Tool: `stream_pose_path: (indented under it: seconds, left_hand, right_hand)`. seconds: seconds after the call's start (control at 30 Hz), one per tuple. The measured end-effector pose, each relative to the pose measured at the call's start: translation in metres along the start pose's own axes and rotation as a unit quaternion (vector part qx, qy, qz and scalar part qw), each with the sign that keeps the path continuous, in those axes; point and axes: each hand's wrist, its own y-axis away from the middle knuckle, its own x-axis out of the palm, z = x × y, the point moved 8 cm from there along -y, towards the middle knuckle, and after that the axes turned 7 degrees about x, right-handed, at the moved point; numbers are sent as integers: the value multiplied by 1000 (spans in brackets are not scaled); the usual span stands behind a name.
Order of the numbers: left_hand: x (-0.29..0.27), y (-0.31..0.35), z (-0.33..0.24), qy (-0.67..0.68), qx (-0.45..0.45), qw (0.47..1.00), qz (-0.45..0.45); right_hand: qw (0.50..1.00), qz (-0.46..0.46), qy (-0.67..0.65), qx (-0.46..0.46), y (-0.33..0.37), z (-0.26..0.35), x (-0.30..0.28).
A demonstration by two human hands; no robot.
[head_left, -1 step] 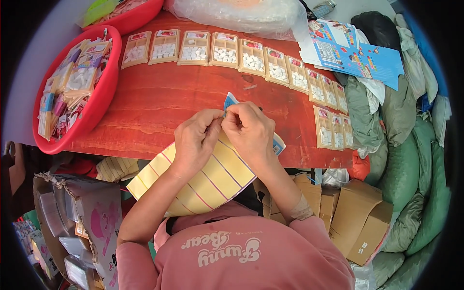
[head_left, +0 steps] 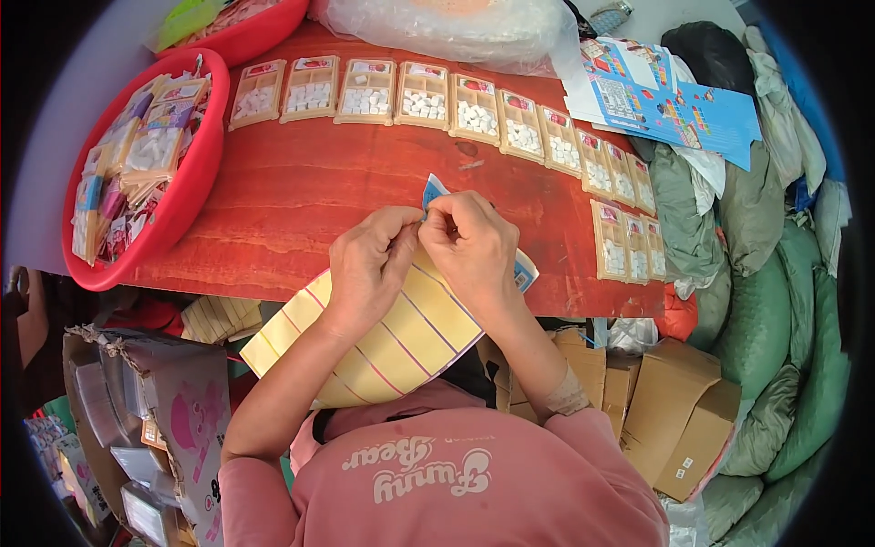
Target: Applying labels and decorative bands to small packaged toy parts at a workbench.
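Observation:
A yellow sheet, crossed by red and purple lines, lies over the near edge of the table and down toward my lap. Its blue printed corner sticks up beyond my fingertips, and another blue patch shows by my right wrist. My left hand is closed, thumb and fingers pinched together at the sheet's far edge. Against it, my right hand is closed in a pinch too, its fingertips meeting the left ones. Whatever small piece sits between the fingertips is hidden.
Tan compartment trays with white pieces line the far and right sides of the red table. A red basin of packets stands left, blue printed sheets back right. Cardboard boxes and green sacks flank me.

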Motion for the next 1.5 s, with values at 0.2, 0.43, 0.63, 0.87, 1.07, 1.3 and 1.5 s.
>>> stream_pose_path:
  seconds: [0.2, 0.43, 0.63, 0.87, 1.07, 1.3, 1.5]
  left_hand:
    - [0, -1, 8, 38, -72, 997, 12]
    - [-3, -9, -1, 34, -12, 999, 2]
    - [-3, -10, -14, 22, 41, 999, 2]
    - [-3, -9, -6, 31, 8, 999, 0]
    - [-19, -16, 32, 56, -80, 994, -41]
    - [-8, -21, 16, -92, -36, 992, 74]
    - [5, -27, 9, -120, -11, 985, 122]
  right_hand:
    - [987, -11, -117, 105, -1, -26, -2]
    - [996, -38, -57, -48, 4, 7, -10]
    - [996, -59, -27, -66, 5, 10, -9]
    - [971, -30, -199, 132, 6, -28, 0]
    - [808, 87, -458, 361, 24, -46, 19]
    - [976, 117, -183, -32, -16, -7, -26]
    - [950, 149, -47, -271, -20, 1, -26]
